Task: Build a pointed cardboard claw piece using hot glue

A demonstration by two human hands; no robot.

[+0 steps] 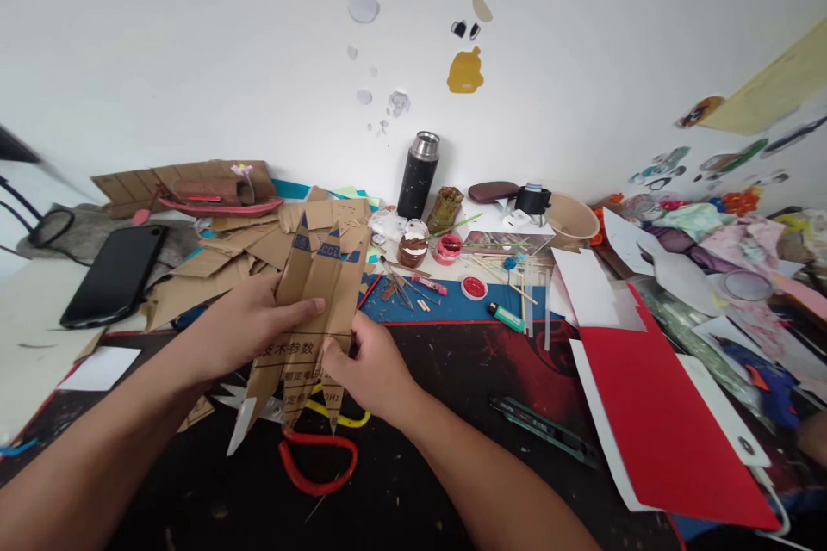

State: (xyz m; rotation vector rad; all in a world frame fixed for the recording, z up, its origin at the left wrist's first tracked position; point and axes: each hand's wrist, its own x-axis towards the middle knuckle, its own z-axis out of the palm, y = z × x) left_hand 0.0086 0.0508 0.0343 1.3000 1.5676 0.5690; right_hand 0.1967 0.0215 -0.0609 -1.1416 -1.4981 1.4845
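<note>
A brown cardboard piece (310, 280) with folded strips, pointed ends and printed text is held up at the centre left. My left hand (258, 318) grips its left side, thumb across the front. On its right edge, my right hand (368, 362) pinches the cardboard with the thumb in front. The fingers behind the cardboard are hidden. Below it, partly covered, lie scissors (320, 482) with red and yellow handles. A white strip (241, 426) sticks to the lower left corner.
Cardboard scraps (200, 275) and a black phone (113, 275) lie left, near a red model boat (220, 205). Behind stand a black flask (419, 176) and paint jars (412, 250). A utility knife (543, 430) and red paper (672, 422) are on the right.
</note>
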